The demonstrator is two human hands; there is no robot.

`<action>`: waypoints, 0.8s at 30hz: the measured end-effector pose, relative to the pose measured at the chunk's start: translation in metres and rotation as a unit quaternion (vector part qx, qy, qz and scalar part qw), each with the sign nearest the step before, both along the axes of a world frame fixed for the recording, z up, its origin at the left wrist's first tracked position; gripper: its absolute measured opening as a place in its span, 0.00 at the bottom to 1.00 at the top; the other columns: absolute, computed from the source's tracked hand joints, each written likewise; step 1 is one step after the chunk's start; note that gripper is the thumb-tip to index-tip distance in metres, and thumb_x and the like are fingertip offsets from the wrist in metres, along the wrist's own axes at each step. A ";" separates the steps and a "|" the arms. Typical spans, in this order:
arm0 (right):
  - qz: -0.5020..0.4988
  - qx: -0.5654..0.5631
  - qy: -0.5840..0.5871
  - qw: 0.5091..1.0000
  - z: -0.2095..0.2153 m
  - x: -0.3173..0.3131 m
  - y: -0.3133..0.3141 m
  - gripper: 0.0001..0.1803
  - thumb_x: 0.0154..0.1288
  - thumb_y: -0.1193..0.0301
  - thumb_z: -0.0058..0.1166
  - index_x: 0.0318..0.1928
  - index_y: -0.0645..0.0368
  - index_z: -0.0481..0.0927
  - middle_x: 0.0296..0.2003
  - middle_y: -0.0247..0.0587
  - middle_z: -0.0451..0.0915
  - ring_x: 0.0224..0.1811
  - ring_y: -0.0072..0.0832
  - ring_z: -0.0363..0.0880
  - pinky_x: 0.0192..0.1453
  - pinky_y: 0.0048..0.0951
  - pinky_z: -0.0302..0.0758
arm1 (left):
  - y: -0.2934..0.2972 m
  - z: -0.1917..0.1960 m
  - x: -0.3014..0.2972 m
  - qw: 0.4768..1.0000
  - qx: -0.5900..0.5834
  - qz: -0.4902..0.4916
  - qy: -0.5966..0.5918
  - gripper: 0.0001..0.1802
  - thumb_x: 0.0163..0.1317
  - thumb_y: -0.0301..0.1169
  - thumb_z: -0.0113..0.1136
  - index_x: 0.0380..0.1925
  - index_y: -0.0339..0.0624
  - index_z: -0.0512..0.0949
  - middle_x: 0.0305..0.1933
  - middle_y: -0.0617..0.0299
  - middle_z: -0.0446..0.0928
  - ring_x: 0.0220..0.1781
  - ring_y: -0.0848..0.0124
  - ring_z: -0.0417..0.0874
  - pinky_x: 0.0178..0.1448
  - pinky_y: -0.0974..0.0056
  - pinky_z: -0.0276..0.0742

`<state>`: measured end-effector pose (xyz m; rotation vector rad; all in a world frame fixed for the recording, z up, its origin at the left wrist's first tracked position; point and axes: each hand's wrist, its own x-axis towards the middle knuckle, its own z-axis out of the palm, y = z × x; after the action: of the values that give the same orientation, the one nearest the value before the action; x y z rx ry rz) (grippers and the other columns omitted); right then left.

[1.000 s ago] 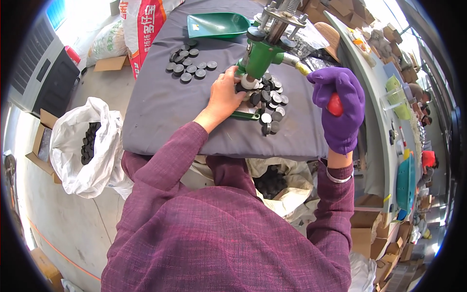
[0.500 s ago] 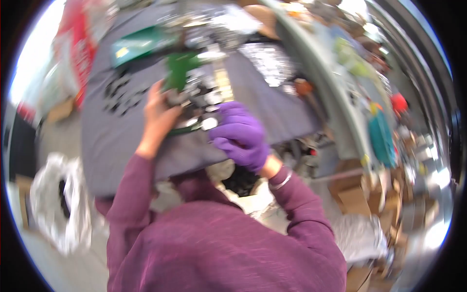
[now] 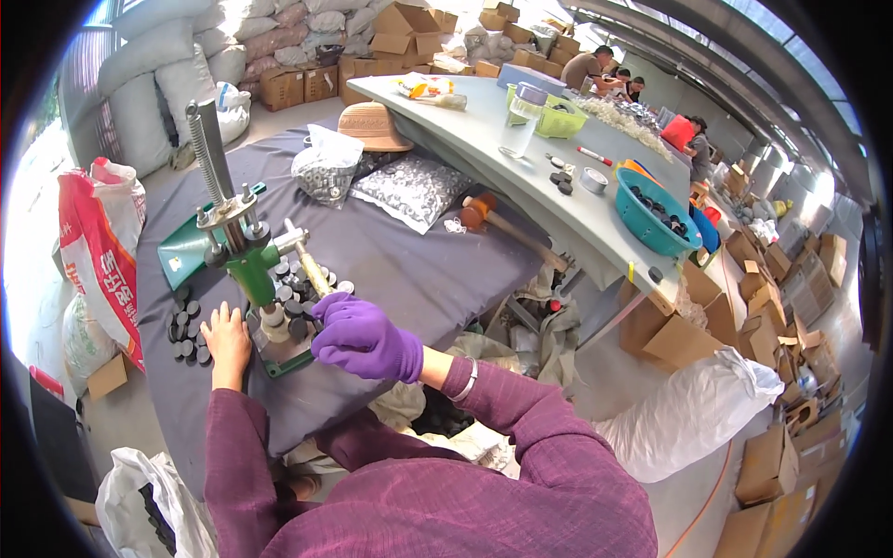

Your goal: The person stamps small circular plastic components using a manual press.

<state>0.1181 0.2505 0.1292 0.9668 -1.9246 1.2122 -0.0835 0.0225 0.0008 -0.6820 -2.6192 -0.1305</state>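
Observation:
A green hand press (image 3: 251, 274) with a tall spring on top stands on the cloth-covered table. My right hand (image 3: 367, 339), in a purple knitted glove, is closed round the lower end of the press's pale lever (image 3: 314, 270). My bare left hand (image 3: 228, 342) rests on the cloth left of the press base, fingers spread, with nothing seen in it. Beside its fingertips lie several small black round caps (image 3: 186, 325). More black and grey discs (image 3: 296, 284) are heaped behind and right of the press. The press's ram (image 3: 273, 325) stands over the base, partly hidden by the press body.
A green dustpan-like tray (image 3: 181, 256) lies behind the press. Further back are bags of small metal parts (image 3: 409, 191), a straw hat (image 3: 372, 126) and a mallet (image 3: 479, 212). A grey table (image 3: 558, 172) on the right bears a teal basin (image 3: 656, 223). Other people sit far off.
The view has swung from blur to sharp and shows more of the room. My left hand, earlier raised against the press, is now lower on the cloth with spread fingers.

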 end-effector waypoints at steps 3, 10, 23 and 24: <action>0.007 -0.002 0.009 1.000 0.000 0.000 0.002 0.03 0.55 0.75 0.60 0.32 0.58 0.82 0.22 0.32 0.76 0.27 0.31 0.74 0.59 0.41 0.69 | 0.001 0.002 0.006 0.999 0.001 -0.023 0.022 0.13 0.59 0.30 0.58 0.45 0.41 0.76 0.61 0.52 0.72 0.62 0.56 0.71 0.66 0.36 0.60; 0.002 -0.022 0.007 1.000 -0.001 -0.001 -0.002 0.02 0.55 0.76 0.59 0.31 0.57 0.81 0.22 0.34 0.76 0.27 0.33 0.74 0.58 0.41 0.70 | -0.004 -0.018 0.007 0.994 0.059 -0.035 0.089 0.11 0.55 0.28 0.58 0.39 0.42 0.79 0.55 0.55 0.77 0.57 0.57 0.74 0.65 0.42 0.61; -0.014 -0.062 0.021 0.998 -0.001 0.002 -0.005 0.03 0.54 0.77 0.59 0.30 0.57 0.81 0.23 0.35 0.77 0.28 0.33 0.76 0.58 0.40 0.71 | -0.003 -0.013 0.017 0.991 0.097 -0.038 0.087 0.11 0.54 0.28 0.59 0.38 0.41 0.79 0.55 0.54 0.77 0.56 0.57 0.75 0.64 0.47 0.63; -0.014 -0.062 0.021 0.998 -0.002 0.001 -0.005 0.03 0.54 0.77 0.59 0.30 0.57 0.81 0.23 0.35 0.77 0.28 0.33 0.76 0.58 0.40 0.71 | -0.003 -0.013 0.018 0.991 0.099 -0.038 0.083 0.10 0.54 0.28 0.59 0.38 0.41 0.79 0.55 0.54 0.77 0.56 0.57 0.75 0.64 0.47 0.63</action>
<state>0.1192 0.2455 0.1275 0.8908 -1.8009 1.2701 -0.0657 0.0195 -0.0118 -0.6919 -2.3825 -0.3366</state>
